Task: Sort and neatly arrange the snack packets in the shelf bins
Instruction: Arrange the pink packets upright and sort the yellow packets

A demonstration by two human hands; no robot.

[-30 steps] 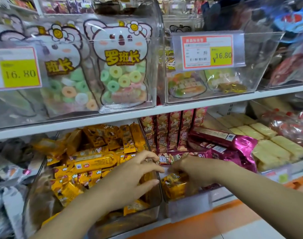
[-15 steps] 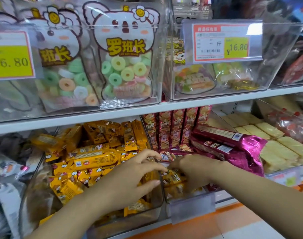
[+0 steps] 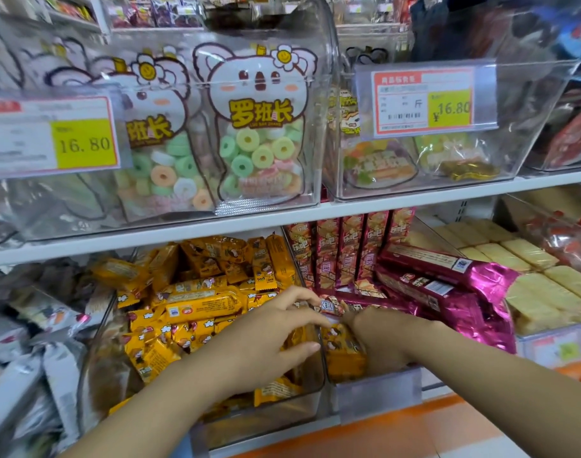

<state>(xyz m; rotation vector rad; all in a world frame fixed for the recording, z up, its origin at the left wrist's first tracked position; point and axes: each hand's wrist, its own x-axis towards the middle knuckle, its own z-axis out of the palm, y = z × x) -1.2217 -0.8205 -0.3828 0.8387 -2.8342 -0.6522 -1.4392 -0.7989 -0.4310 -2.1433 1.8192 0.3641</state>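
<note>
A clear bin (image 3: 319, 375) on the lower shelf is heaped with yellow snack packets (image 3: 196, 305). My left hand (image 3: 266, 338) arches over this bin's right wall, fingers spread and fairly straight, thumb low against the packets there. In the neighbouring middle bin (image 3: 378, 391), a few stray yellow packets (image 3: 343, 353) lie at the front, below magenta packets (image 3: 448, 292). My right hand (image 3: 381, 342) reaches down into that front corner with its fingers curled round the stray yellow packets; the fingertips are hidden.
Red upright packets (image 3: 348, 246) stand at the back of the middle bin. Pale wafer packs (image 3: 530, 292) fill the bin to the right, silver packets (image 3: 34, 358) the one to the left. The shelf above holds clear bins of ring candy bags (image 3: 259, 143) with price tags (image 3: 421, 100).
Both hands stay at the wall between the two bins. My right hand has sunk slightly deeper onto the stray yellow packets; my left has hardly shifted.
</note>
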